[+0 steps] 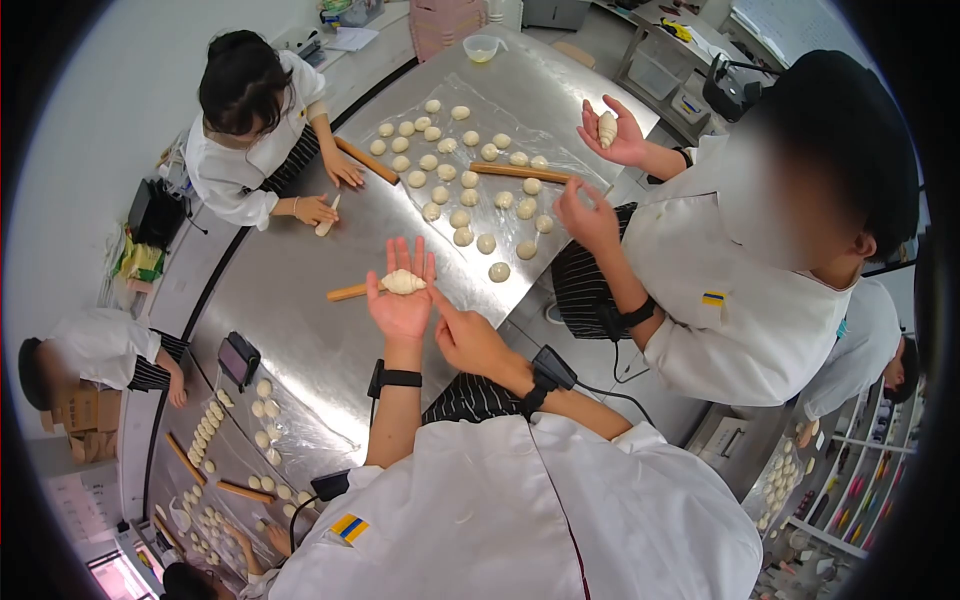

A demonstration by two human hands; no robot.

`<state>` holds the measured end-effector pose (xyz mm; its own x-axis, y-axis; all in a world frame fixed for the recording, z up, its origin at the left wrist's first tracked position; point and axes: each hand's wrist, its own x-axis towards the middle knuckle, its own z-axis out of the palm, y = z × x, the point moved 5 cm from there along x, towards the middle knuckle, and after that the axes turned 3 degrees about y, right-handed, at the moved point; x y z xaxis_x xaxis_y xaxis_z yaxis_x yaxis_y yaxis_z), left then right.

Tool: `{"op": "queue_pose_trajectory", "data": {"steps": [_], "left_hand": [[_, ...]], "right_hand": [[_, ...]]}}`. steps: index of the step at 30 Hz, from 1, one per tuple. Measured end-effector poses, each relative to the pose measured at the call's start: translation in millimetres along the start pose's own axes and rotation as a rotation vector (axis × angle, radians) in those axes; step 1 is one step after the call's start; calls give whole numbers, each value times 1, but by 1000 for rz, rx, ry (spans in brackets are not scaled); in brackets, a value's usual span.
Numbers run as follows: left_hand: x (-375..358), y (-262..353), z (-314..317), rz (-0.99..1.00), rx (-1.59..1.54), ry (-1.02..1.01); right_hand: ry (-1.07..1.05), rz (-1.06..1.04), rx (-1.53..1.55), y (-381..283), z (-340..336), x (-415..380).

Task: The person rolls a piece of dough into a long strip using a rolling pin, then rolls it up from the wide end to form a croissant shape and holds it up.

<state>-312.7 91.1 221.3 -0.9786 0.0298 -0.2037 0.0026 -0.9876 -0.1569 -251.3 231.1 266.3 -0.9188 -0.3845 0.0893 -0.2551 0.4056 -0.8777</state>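
On the flat, upturned palm of my left hand (pixel 400 312) rests a raw croissant-shaped roll of dough (pixel 403 282), ridged and tapered at both ends. The fingers of that hand are stretched out. My right hand (pixel 472 342) is beside it, index finger extended toward the edge of the left palm and the other fingers curled, with nothing seen in it. Behind my left hand lies a wooden rolling pin (pixel 347 293), partly hidden by it. To the right, another person's hand (pixel 622 135) holds up a similar dough roll (pixel 607 129).
Several dough balls (pixel 468 180) sit on plastic sheeting on the steel table (pixel 290 270). More rolling pins (pixel 520 172) lie there, and a measuring jug (pixel 482 47) stands at the far end. A person (pixel 250 120) across the table works dough. Another person (pixel 760 240) stands close on my right.
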Motion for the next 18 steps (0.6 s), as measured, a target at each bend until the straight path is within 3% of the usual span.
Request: {"op": "queue_pose_trajectory", "data": {"steps": [9,11,14,16,18], "left_hand": [[4,2,-4,-29,-28,33],[3,13,-7,18,54,40],[11,47,-43,-104,169,-13],[7,69,-67,1,294,301],[1,97,-100,46,345,479]], "right_hand": [[42,0,183,3,-17,-10],[55,41,144,22,-24,-20],[78,101,101,57,-33,-42],[-19,172,-12,92,-36,-64],[-23,263,-84,136,-35,-97]]}}
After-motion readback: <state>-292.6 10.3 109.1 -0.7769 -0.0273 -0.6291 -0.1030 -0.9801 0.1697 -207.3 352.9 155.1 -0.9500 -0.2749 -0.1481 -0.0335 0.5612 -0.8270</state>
